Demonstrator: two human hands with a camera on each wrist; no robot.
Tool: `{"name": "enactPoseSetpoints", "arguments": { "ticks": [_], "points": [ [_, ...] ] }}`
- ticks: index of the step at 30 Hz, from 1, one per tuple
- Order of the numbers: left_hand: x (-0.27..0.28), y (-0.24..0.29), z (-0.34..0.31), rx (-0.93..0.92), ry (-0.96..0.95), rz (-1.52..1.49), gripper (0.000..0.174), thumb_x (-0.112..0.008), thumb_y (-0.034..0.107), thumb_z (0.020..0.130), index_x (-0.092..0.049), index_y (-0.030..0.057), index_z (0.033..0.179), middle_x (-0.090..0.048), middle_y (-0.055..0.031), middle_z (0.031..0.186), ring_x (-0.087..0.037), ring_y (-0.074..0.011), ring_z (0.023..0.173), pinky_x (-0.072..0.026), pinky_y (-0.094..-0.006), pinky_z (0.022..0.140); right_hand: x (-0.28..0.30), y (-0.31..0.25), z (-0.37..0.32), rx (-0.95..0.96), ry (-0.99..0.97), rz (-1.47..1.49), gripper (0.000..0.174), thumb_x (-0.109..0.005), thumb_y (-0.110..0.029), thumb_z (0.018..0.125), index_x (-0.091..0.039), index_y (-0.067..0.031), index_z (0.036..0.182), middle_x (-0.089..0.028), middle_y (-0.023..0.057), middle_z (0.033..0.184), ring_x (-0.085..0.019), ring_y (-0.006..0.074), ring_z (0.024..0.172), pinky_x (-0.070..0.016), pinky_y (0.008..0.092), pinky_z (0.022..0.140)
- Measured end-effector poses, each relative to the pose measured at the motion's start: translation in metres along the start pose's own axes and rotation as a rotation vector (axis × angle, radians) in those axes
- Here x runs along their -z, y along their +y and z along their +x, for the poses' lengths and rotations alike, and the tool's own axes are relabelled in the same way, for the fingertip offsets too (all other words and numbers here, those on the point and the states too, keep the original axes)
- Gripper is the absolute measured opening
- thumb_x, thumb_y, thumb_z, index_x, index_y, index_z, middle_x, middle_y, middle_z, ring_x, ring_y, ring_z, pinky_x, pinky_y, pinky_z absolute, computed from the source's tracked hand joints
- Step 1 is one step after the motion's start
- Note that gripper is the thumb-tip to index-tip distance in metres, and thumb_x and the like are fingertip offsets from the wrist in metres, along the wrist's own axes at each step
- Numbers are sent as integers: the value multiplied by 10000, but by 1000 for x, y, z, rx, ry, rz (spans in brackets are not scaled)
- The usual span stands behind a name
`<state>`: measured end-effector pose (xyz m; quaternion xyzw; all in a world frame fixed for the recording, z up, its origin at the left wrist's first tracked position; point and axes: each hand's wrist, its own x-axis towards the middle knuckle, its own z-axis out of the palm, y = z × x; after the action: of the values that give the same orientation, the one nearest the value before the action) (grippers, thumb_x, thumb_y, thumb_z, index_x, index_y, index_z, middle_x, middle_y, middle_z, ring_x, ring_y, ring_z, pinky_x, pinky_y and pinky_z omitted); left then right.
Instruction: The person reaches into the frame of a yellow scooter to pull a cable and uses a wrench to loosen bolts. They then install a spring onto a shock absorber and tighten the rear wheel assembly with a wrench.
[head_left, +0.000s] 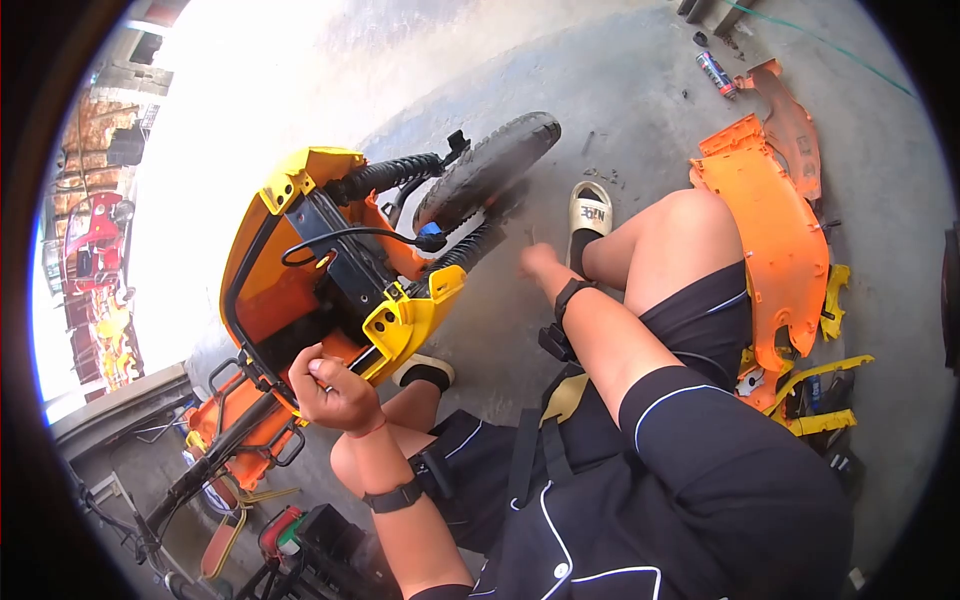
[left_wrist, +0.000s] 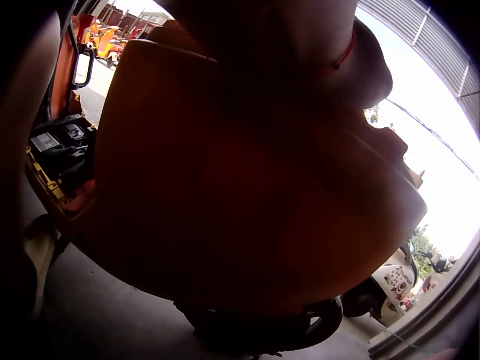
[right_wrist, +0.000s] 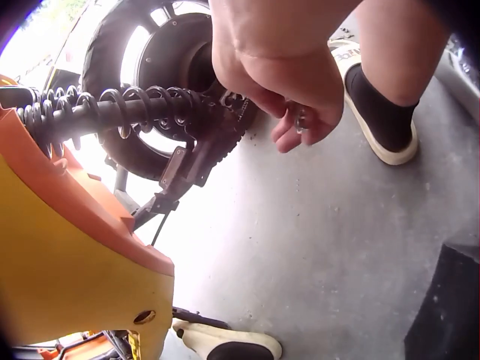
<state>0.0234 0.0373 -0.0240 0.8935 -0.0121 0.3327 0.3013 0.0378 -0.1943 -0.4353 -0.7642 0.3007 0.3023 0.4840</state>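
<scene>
My right hand [head_left: 540, 262] is low beside the rear wheel [head_left: 490, 170] of a partly stripped scooter. In the right wrist view its curled fingers grip a small shiny metal tool [right_wrist: 301, 120], mostly hidden in the palm, near the lower end of the coil shock absorber [right_wrist: 127, 111]. My left hand [head_left: 335, 388] is up at the edge of the scooter's yellow and orange bodywork [head_left: 415, 320], its fingers bent. Whether those fingers hold the edge I cannot tell. A large orange panel [left_wrist: 247, 187] fills the left wrist view, in shadow.
On the floor at right lie orange body panels [head_left: 775, 250], yellow trim pieces [head_left: 825, 395] and a spray can [head_left: 716, 75]. My feet in light slippers [head_left: 590, 212] stand close to the wheel. A black cable [head_left: 350, 233] loops over the scooter's open rear.
</scene>
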Motion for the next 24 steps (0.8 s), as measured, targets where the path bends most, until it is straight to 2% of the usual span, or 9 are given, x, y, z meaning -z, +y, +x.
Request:
{"name": "enactPoseSetpoints", "arguments": {
  "ticks": [2,3,5,9,11,18,21,23,24],
  "points": [
    [0,2,1,-7,-3,12,206,-480,36,936,-670,-39,962,-600,-78,689,-521,-124,544,-418,-272,517,5,1,-7,-48,34,-454,274,-566,-184,919,-724,28,991,-732,211,980,-718,300,991,-551,417,795],
    [1,1,1,-15,-9,29,204,-482,34,934,-671,-39,961,-600,-76,691,-514,-124,542,-412,-274,513,7,4,-11,-46,38,-455,274,-566,-184,919,-724,28,991,-732,211,980,-718,300,991,-551,417,795],
    [2,-2,0,-7,-9,47,208,-479,46,953,-668,-38,971,-588,-63,671,-525,-119,562,-421,-269,535,49,-41,-77,-245,417,473,388,-598,-246,926,-660,19,1204,-693,232,1178,-655,341,1150,-511,418,933],
    [0,1,0,24,-9,34,208,-483,61,970,-668,-33,977,-576,-52,644,-539,-113,580,-432,-261,558,72,-69,-101,-117,451,463,398,-630,-352,934,-671,-30,1166,-710,196,1136,-660,394,1105,-496,423,957],
    [0,6,1,13,-5,29,203,-489,68,967,-671,-21,958,-574,-50,636,-544,-116,574,-441,-267,556,68,-75,-101,27,517,464,436,-571,-408,969,-671,-28,1159,-701,208,1141,-652,421,1090,-491,424,962],
    [1,3,3,-33,-2,58,177,-512,40,921,-676,-21,904,-607,-83,690,-525,-146,540,-418,-290,515,52,-60,-82,75,561,376,501,-505,-469,989,-655,-30,1176,-703,225,1095,-630,453,1100,-485,458,969],
    [1,4,3,-24,-5,67,177,-513,39,920,-678,-21,899,-603,-86,688,-523,-146,540,-413,-290,513,62,-69,-100,35,546,526,492,-522,-402,987,-633,10,1232,-704,232,1125,-681,391,1042,-522,431,897],
    [1,4,4,-49,4,71,175,-513,37,919,-678,-21,902,-605,-87,690,-520,-145,538,-412,-290,511,66,-70,-100,-57,305,886,397,-544,-324,981,-624,-32,1238,-705,151,1014,-703,276,922,-544,381,774],
    [0,4,4,-72,14,75,173,-514,35,918,-677,-20,905,-607,-88,692,-517,-144,536,-411,-290,510,67,-70,-100,-58,308,886,397,-544,-324,981,-624,-32,1238,-705,151,1014,-703,276,922,-544,381,774]
  ]
}}
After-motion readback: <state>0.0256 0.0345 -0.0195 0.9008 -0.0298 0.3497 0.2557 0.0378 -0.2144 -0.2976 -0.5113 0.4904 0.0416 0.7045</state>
